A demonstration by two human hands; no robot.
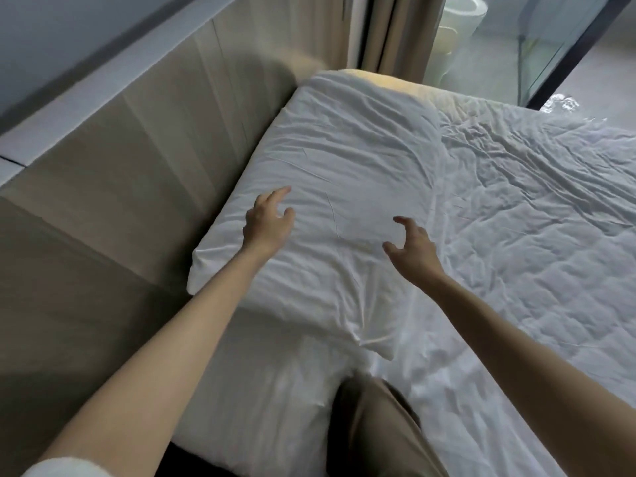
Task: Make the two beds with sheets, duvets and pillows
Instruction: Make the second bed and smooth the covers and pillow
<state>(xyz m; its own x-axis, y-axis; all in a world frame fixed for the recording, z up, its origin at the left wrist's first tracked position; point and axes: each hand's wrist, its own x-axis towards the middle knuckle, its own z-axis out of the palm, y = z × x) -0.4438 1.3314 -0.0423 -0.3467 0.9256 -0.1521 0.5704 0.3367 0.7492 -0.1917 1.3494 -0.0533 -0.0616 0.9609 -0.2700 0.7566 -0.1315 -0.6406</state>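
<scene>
A white pillow point(347, 160) lies at the head of the bed against the beige headboard point(144, 173). A wrinkled white duvet point(537, 215) covers the bed to its right. The white sheet point(272, 401) shows below the pillow. My left hand point(268, 218) hovers over the pillow's left part with fingers spread and loosely bent, holding nothing. Over the pillow's right edge, my right hand point(413, 246) has its fingers spread and slightly curled, also holding nothing. Whether either hand touches the pillow cannot be told. My knee in tan trousers point(375, 428) rests on the bed.
Beige curtains point(389, 32) hang behind the far end of the pillow. A glass partition with a dark frame point(564, 53) stands at the upper right, with a white round object point(463, 15) behind it. A grey wall ledge point(103, 74) runs above the headboard.
</scene>
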